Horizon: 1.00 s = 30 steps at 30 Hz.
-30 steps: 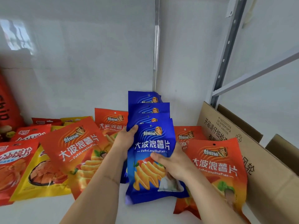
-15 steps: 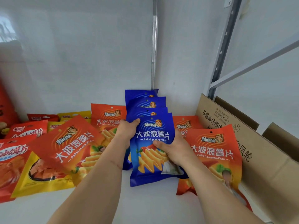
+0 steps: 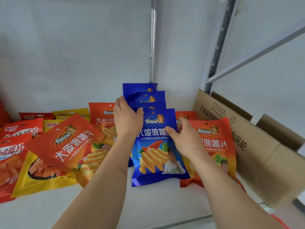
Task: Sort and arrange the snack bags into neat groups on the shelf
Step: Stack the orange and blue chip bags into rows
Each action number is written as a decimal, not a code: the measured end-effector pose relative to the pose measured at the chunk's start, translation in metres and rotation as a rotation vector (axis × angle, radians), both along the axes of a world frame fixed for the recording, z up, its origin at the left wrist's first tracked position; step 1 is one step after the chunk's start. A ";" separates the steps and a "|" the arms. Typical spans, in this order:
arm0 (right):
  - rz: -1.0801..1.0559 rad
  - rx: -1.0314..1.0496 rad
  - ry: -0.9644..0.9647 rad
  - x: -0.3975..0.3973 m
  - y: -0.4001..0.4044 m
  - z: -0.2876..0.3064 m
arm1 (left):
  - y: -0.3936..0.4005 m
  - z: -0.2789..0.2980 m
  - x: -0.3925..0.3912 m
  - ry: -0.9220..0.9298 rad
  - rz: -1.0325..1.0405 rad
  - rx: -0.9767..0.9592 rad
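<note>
— What do we see between our fingers?

— A row of blue snack bags point(image 3: 153, 138), four overlapping like shingles and leaning back toward the wall, the front one showing wavy crisps.

— And beyond our fingertips?

— Orange bags of the same brand: one tilted orange bag point(image 3: 72, 146) outside our left fingers, another orange bag point(image 3: 217, 146) partly under our right fingers. Yellow and red bags point(image 3: 24, 156) lie overlapped farther left.
</note>
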State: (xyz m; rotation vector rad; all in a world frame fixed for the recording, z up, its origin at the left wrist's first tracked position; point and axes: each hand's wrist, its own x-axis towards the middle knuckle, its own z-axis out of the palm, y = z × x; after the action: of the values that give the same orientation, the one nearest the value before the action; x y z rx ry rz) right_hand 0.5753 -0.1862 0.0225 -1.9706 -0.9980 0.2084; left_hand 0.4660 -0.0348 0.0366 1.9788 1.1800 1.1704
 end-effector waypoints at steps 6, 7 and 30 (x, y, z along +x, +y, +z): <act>-0.189 -0.040 -0.174 0.009 -0.039 -0.003 | -0.055 -0.007 0.009 0.165 -0.107 0.405; -0.215 -0.042 -0.177 0.010 -0.048 -0.004 | -0.065 -0.012 0.013 0.170 -0.152 0.437; -0.465 0.153 -0.138 0.016 -0.100 -0.055 | -0.145 -0.020 0.055 0.193 -0.390 -0.380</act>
State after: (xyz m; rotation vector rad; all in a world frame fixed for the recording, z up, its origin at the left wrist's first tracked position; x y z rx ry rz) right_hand 0.5912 -0.2858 -0.0323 -2.0334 -0.5934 -0.2576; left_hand 0.5211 -0.1799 0.0171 1.9346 0.9601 0.5260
